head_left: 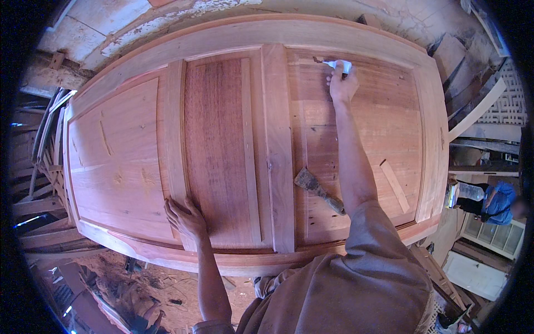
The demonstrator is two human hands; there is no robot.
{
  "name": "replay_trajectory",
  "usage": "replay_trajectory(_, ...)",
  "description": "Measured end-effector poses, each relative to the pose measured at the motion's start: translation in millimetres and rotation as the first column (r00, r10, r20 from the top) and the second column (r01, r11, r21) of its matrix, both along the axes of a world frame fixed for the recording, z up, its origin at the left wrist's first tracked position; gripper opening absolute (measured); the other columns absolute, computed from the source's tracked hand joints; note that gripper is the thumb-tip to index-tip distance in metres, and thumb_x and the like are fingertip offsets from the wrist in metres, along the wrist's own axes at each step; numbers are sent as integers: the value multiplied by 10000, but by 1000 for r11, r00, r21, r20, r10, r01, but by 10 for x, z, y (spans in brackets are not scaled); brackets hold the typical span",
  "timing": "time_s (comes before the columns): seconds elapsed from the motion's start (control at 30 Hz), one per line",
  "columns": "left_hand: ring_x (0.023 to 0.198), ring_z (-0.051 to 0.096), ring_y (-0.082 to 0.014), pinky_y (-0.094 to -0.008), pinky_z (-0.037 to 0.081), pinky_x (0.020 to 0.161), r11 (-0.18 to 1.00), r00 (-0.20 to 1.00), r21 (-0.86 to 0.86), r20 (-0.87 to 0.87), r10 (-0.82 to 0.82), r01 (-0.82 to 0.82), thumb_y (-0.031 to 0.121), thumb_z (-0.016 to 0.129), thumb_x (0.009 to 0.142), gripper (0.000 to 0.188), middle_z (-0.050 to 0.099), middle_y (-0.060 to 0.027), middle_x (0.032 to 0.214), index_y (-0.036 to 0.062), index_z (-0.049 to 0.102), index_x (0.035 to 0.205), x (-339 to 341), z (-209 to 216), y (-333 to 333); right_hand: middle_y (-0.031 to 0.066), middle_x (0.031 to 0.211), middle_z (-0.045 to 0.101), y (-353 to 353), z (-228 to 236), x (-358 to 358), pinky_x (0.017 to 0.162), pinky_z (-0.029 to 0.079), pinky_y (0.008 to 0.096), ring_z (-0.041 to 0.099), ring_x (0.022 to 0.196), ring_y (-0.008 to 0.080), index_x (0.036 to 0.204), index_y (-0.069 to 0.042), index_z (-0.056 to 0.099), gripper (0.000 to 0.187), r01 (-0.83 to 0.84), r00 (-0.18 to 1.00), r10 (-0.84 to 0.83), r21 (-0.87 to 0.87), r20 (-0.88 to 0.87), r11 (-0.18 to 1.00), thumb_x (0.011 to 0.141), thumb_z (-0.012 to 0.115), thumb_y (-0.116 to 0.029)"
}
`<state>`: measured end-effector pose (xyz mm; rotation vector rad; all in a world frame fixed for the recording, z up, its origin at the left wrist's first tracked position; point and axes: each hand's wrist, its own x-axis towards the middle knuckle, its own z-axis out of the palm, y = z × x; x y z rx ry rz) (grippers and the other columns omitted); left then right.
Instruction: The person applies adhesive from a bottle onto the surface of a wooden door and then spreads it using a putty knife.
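A wooden panelled door (276,128) lies flat in front of me. My right hand (343,86) is closed round a small white squeeze bottle (346,67) over the far part of the right panel. The bottle's narrow nozzle points left, close to a dark crack or mark (318,59) in the wood. My left hand (187,219) lies on the near end of the left crosspiece, fingers stretched out and holding nothing. A worn putty knife (320,190) rests on the right panel, left of my right forearm. To the right of that arm lies a short wooden strip (395,186).
A thin batten (250,150) lies along the middle panel. Stacked timber (47,206) stands at the left. Wood pieces and a woven panel (505,94) are at the right, where a person in blue (498,203) is also seen. Shavings cover the floor (178,286) below.
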<state>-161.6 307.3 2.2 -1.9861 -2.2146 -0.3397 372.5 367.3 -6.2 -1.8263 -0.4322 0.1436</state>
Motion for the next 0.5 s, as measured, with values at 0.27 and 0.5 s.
replay_trajectory(0.27,1258,445,-372,-488,350,1048,1000,1000,17,-1,-4,4,424,544,938,585,479,-204,1352,-12,464,1319,-28,-34,3,88,687,632,13,13,-11,420,517,285,622,501,140,966,28,536,308,39,999,-38,11,-33,999,951,587,-276)
replay_trajectory(0.5,1264,441,-371,-490,347,1052,1000,1000,-2,12,7,-7,433,536,942,593,477,-206,1354,-11,459,1328,-2,-9,2,82,671,622,19,16,-2,416,516,283,623,502,140,953,25,529,302,58,998,-58,9,-22,998,950,588,-271)
